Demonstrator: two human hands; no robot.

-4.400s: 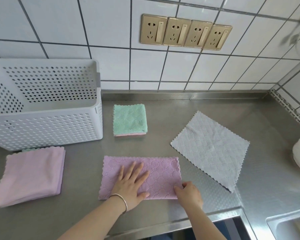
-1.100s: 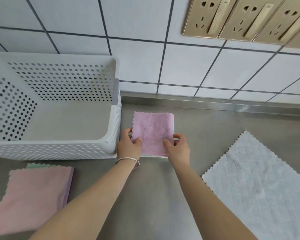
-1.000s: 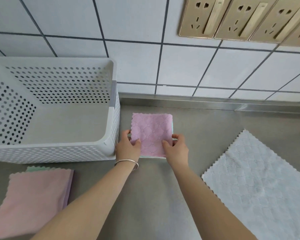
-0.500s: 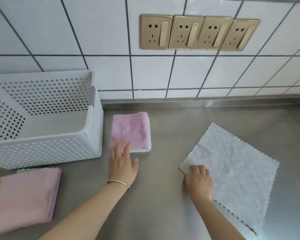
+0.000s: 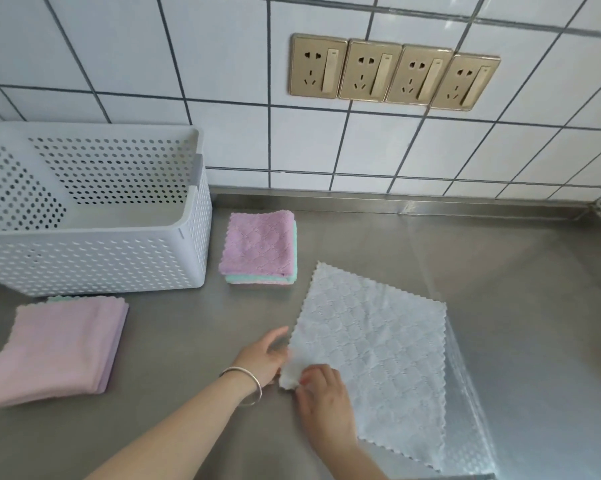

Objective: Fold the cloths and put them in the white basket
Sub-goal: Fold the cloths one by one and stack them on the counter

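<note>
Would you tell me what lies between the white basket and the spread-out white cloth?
In the head view, a folded cloth stack, purple on top, lies on the steel counter between the white basket and the white cloth.

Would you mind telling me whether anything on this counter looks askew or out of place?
Only the white cloth lies unfolded and skewed on the counter, its near corner lifted by both hands. The folded stack sits neatly beside the white basket.

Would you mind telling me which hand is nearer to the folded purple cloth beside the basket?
Left. The left hand lies below the folded purple cloth, apart from it, at the white cloth's corner. The right hand sits lower still, pinching that corner.
</note>
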